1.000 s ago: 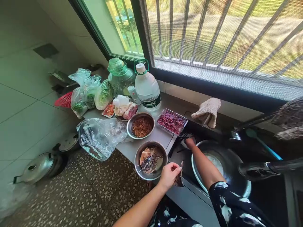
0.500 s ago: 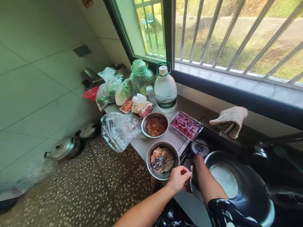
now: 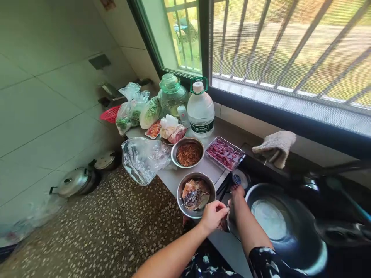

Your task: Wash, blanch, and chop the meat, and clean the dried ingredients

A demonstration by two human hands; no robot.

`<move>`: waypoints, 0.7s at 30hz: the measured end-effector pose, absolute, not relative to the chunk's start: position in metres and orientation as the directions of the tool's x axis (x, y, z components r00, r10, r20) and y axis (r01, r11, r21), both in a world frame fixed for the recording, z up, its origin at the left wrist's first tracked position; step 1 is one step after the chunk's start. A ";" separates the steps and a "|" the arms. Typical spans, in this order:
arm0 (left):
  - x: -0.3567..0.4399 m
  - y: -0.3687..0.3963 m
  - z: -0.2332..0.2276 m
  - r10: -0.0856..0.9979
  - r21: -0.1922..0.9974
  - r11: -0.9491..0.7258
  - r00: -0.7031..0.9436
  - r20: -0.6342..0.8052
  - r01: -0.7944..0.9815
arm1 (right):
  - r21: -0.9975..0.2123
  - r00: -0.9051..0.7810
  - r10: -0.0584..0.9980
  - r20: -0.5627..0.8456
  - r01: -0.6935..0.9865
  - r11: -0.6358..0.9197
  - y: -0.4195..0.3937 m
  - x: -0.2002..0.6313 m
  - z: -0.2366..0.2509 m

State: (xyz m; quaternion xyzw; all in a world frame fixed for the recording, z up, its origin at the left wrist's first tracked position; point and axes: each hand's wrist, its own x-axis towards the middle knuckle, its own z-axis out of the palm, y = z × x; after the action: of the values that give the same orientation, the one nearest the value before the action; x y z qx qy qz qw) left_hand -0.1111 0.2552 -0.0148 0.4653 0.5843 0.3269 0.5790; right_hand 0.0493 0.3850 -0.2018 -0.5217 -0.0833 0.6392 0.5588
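Between the thumb and fingers of my left hand [image 3: 213,217] is a dark-skinned piece of fish [image 3: 225,223], partly hidden behind the hand. Just left of it a steel bowl [image 3: 180,200] holds more fish [image 3: 196,194] with pale flesh and dark skin. My right hand [image 3: 238,191] reaches forward to a small blue-and-white bowl [image 3: 241,178], closed at its near rim; the fingertips are mostly hidden. The small bowl looks tilted.
A large dark wok [image 3: 301,231] with cloudy liquid is at right. Behind stand a bowl of brown shreds [image 3: 189,154], a tray of red meat [image 3: 225,153], a water bottle [image 3: 201,110] and a glass jar [image 3: 173,96]. A glove [image 3: 275,146] lies below the window.
The small blue-and-white bowl has tipped, showing more of its side, with my right hand at it. My left hand still pinches the fish piece. The whole view has shifted slightly.
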 end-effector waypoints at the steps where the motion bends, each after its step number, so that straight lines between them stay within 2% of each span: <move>1: -0.111 0.255 -0.017 0.923 0.922 0.350 0.107 -0.370 0.167 | -0.658 0.167 0.788 -0.593 -0.664 -0.355 0.386 0.053 -0.202; 6: -0.110 0.254 -0.024 0.915 0.917 0.356 0.132 -0.381 0.179 | -0.528 0.086 0.799 -0.595 -0.791 -0.308 0.383 0.070 -0.201; 14: -0.109 0.254 -0.023 0.912 0.903 0.357 0.123 -0.393 0.238 | -0.419 0.042 0.846 -0.531 -0.881 -0.219 0.366 0.065 -0.206; 21: -0.107 0.254 -0.021 0.921 0.904 0.336 0.109 -0.374 0.263 | -0.430 0.008 0.742 -0.670 -0.819 -0.380 0.375 0.076 -0.210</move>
State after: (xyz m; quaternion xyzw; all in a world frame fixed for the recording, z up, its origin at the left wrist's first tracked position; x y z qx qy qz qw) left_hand -0.1073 0.2544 -0.0214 0.4946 0.5984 0.2956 0.5566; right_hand 0.0763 0.3753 -0.2103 -0.4425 0.0435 0.7030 0.5551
